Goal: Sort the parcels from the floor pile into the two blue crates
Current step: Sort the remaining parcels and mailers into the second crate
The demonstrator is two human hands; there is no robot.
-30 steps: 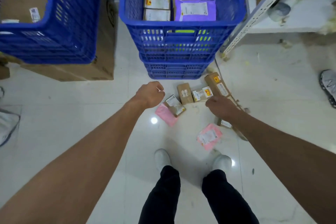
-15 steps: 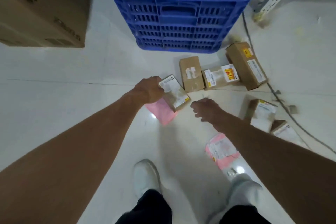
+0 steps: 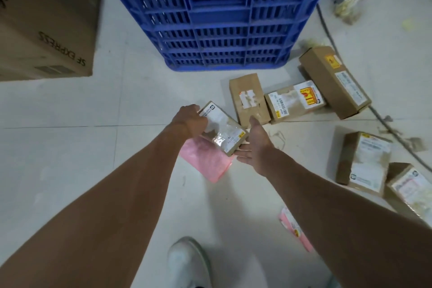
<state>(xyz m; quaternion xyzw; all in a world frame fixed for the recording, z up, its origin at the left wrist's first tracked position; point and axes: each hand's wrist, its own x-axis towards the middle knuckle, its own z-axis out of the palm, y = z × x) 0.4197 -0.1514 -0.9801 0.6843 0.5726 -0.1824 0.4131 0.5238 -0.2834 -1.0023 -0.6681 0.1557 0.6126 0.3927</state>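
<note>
1. Crate [image 3: 210,18]: blue, slatted, standing on the floor.
2. Labelled box [image 3: 223,127]: brown, tilted over a pink mailer [image 3: 205,163], its far end held by the left hand [image 3: 189,119].
3. Plain box [image 3: 249,98], red-stickered box [image 3: 294,101] and long box [image 3: 334,82]: side by side near the crate.
4. Upright box [image 3: 362,161]: well right.

Left grip [image 3: 190,120] has hold of a small labelled box [image 3: 223,130] over a pink mailer [image 3: 205,162], right grip [image 3: 257,145] flat-open at its corner, blue crate [image 3: 210,25] standing just behind on the floor [image 3: 70,147].

White tiled floor [image 3: 58,170], big cardboard carton [image 3: 46,18] left; cable [image 3: 397,135] right
</note>
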